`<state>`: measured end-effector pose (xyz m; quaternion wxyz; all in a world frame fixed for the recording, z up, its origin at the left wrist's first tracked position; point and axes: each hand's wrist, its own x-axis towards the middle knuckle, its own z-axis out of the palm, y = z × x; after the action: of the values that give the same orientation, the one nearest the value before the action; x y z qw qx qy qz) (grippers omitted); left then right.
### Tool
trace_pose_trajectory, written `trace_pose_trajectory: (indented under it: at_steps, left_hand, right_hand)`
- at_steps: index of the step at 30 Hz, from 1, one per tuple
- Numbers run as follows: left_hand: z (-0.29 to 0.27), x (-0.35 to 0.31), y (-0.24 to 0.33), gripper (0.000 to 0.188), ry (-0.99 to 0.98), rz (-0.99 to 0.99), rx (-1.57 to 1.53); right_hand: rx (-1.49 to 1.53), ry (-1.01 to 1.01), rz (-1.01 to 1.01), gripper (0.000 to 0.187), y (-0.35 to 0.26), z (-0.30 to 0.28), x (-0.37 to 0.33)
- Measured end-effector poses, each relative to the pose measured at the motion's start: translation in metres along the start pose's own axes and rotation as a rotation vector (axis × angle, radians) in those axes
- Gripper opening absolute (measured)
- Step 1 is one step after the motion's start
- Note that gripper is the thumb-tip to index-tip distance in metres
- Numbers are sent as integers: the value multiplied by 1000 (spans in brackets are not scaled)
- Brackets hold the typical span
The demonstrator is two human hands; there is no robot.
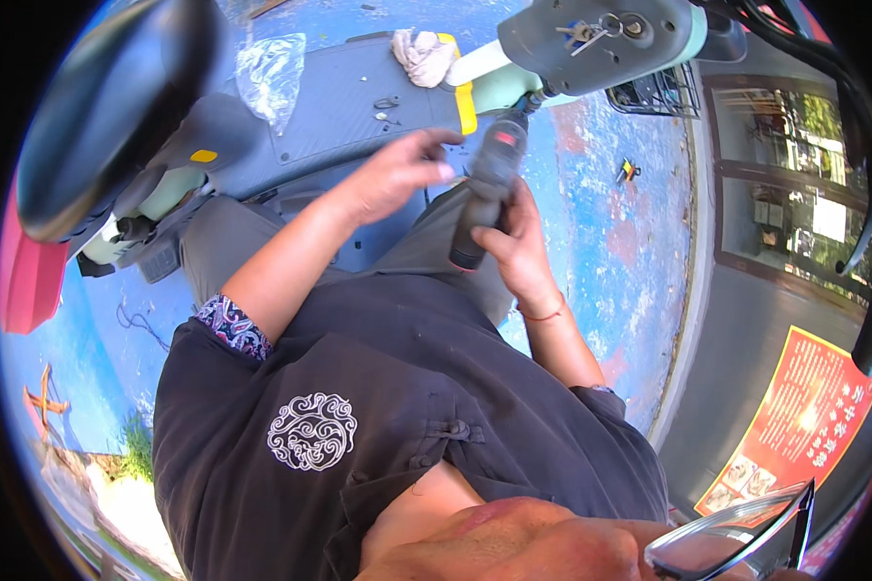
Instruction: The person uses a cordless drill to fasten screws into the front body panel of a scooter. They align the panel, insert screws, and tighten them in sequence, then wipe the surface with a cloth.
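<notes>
My right hand (519, 242) is wrapped round the grip of a dark, stick-shaped power tool (495, 165) with a red mark near its front. The tool's narrow tip points away from me, up to the pale green front part of a scooter (506, 89); whether it touches is unclear. My left hand (397, 176) hovers left of the tool with nothing in it, fingers apart and slightly blurred. Beyond it lies the scooter's grey footboard (334, 92), carrying a crumpled whitish cloth (423, 58), a clear plastic bag (271, 79) and several small dark parts (387, 103).
Keys (591, 34) hang at the scooter's grey front panel. A large dark seat (116, 116) rises at the left. On the blue floor (601, 242) lies a small yellow and black object (629, 171). A dark-framed window (780, 179) and a red poster (794, 416) are at right.
</notes>
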<state>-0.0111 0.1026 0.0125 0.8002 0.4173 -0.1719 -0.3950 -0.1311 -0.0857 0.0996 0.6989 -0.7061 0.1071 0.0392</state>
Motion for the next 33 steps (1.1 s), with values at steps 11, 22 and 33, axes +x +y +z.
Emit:
trace_pose_trajectory:
  at_steps: [11, 22, 33]
  left_hand:
    - [67, 36, -27, 38, 329, 202, 73]
    - [36, 79, -61, 34, 273, 103, -295]
    - [46, 89, -66, 36, 297, 137, -363]
  right_hand:
    - [-84, 125, -124, 79, 35, 12, 17]
    - [231, 113, -60, 47, 22, -78, 146]
    - [193, 167, -36, 31, 19, -98, 170]
